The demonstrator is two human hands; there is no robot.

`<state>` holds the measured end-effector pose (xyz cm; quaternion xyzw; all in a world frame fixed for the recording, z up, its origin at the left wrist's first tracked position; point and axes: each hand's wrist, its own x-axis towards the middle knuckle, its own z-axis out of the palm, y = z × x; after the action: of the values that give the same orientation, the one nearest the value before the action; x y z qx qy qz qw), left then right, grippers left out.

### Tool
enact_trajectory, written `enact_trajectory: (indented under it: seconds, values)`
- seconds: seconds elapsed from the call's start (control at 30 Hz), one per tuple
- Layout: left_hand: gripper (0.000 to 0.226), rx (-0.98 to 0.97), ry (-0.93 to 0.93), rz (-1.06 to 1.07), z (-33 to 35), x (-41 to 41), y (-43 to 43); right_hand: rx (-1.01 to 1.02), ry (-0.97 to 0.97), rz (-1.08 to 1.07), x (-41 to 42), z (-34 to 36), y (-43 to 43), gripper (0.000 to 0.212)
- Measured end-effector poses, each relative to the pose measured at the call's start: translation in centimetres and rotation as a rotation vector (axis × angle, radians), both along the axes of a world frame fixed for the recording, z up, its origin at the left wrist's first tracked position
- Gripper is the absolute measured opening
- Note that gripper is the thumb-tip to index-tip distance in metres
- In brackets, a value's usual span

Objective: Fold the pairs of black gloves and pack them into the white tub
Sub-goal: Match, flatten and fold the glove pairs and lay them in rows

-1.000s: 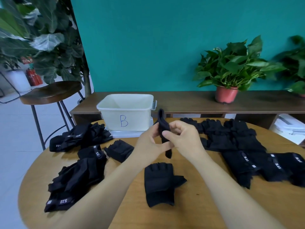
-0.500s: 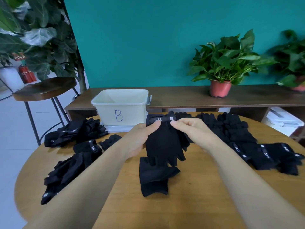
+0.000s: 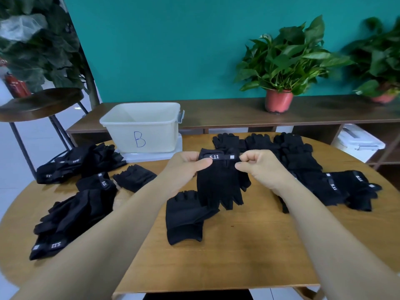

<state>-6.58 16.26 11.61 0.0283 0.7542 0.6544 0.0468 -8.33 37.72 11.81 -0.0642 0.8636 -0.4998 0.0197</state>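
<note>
**Item 1. Desk (image 3: 249,256).** Round, wooden top; carries all of the stock below.

**Item 2. Lying glove (image 3: 184,219).** Black and fingerless, flat on the desk just nearer than the hands, with its finger end pointing away.

**Item 3. Held glove (image 3: 218,185).** Black, hanging with its fingers down and its tips overlapping the far edge of item 2. The left hand (image 3: 186,167) pinches the left end of the "5.11" cuff band, and the right hand (image 3: 257,167) pinches the right end. The glove is spread flat between them.

**Handling note (judgement).** The step appears to be pairing. Lower item 3 squarely onto item 2, cuff to cuff and fingers to fingers. Keep the band taut so the fabric does not bunch, then fold both gloves as one.

**Item 4. Loose gloves.** One heap at the left (image 3: 71,215) and a row at the right (image 3: 324,180), both lying to the outer sides of the hands and not yet folded.

**Item 5. White tub (image 3: 140,131).** Marked "B", at the far left of the desk beyond the left hand and apart from it. No glove shows in the visible part of its interior.

**Item 6. Potted plant (image 3: 281,61).** On the shelf (image 3: 216,113) behind the desk.
</note>
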Motion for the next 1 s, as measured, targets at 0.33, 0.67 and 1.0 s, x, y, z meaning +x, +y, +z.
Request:
enact_trajectory:
  seconds: [0.33,0.67,1.0]
  values:
    - [0.026,-0.221,0.155,-0.087,-3.8,-2.9,4.8,0.35,0.335,-0.137,-1.8,-4.4,4.5,0.012]
    - [0.033,-0.87,0.571,-0.252,-13.3,3.2,4.1,0.636,0.609,0.055,5.0,-12.5,7.2,0.031]
    - [0.047,-1.102,0.566,-0.2,-10.6,2.6,5.6,0.621,0.617,-0.11,5.4,-11.0,5.0,0.029]
